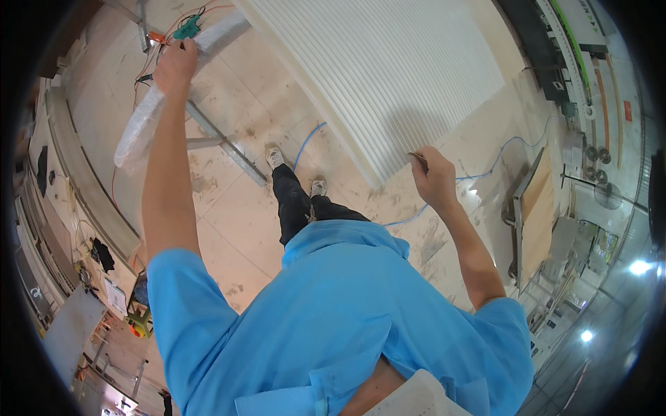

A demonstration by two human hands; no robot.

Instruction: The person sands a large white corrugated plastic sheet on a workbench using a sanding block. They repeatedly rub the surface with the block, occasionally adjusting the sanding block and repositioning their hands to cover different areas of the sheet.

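White ribbed panel takes up most of the top middle here, set at an angle, with its nearest corner pointing back toward the person. Can't tell what's holding it up, if anything.

Right hand is just off that near end, fingers pinched together on a small thin dark piece. Too small to say what that piece is exactly, but the tip of it sticks out toward the panel.

Left hand is stretched way out to the upper left, over a long roll of clear plastic wrap. Fingers look curled in, but honestly can't tell how far they're closed or whether they've got hold of anything. Right next to them there's an orange-handled tool, and a green tool just past the fingertips, with orange cords running around there.

Below the roll, a grey metal bar frame slants across the dirty tiled floor, ending close to the person's shoes. Blue hose snakes along the floor beside the shoes. Off to the right, well apart from the right hand, a wooden board stands tilted.
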